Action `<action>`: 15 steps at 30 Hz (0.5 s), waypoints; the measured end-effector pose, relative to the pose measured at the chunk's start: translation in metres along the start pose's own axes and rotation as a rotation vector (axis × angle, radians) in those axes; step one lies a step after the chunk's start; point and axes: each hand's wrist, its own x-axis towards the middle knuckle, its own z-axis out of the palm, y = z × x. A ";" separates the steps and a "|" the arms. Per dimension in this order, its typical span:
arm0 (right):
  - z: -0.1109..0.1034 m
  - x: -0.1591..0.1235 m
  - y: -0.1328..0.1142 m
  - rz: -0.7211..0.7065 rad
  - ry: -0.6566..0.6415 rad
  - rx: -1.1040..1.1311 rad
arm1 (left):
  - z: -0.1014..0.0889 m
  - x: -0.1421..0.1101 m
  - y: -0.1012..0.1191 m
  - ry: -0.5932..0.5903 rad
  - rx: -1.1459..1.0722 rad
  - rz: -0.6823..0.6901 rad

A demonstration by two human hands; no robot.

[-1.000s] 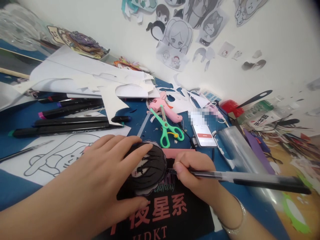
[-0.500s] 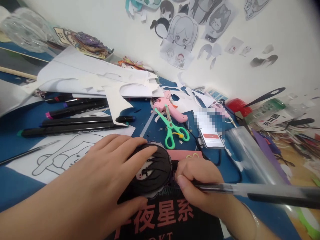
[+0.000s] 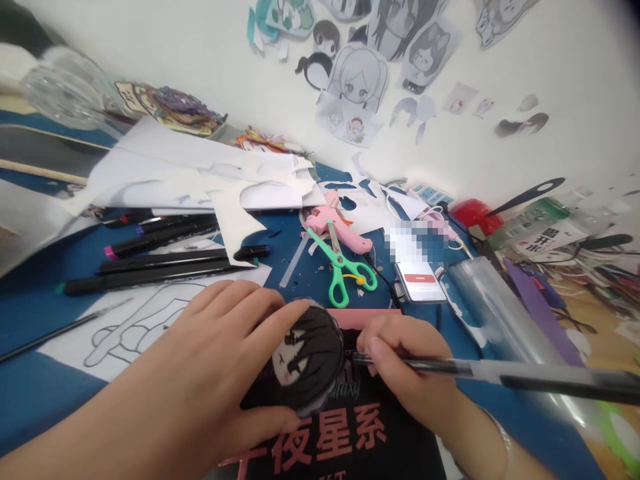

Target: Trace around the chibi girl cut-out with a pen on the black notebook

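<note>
My left hand (image 3: pixel 210 360) lies over a round cut-out of a cartoon head with black hair (image 3: pixel 307 357), fingers curled round its upper edge and thumb under it, pinning it to a black sheet with red characters (image 3: pixel 340 437). My right hand (image 3: pixel 407 367) grips a long clear pen with a black cap (image 3: pixel 500 373). The pen's tip touches the right edge of the cut-out.
Green scissors (image 3: pixel 343 270) and a pink glue gun (image 3: pixel 335 223) lie just beyond the hands, a phone (image 3: pixel 420 280) to their right. Black markers (image 3: pixel 160 263) and white paper scraps (image 3: pixel 200 173) fill the left. A line drawing (image 3: pixel 140 320) lies under my left wrist. Clutter crowds the right side.
The cut-out has turned a little under my left hand, so the face now points more to the lower left. My right hand with the pen stays at its right edge. The view shifted slightly.
</note>
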 end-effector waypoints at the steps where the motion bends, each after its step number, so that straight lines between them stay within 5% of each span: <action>1: 0.000 0.000 0.002 0.020 0.049 -0.015 | -0.004 0.001 0.000 -0.007 -0.035 -0.013; 5: 0.001 0.001 0.008 0.061 0.175 -0.073 | -0.023 0.004 -0.004 -0.110 -0.142 -0.104; 9: 0.002 0.002 0.013 0.136 0.211 -0.036 | -0.027 0.006 -0.015 -0.329 -0.289 -0.051; 15: 0.003 0.007 0.010 0.199 0.273 0.040 | -0.020 0.011 -0.016 -0.373 -0.311 -0.044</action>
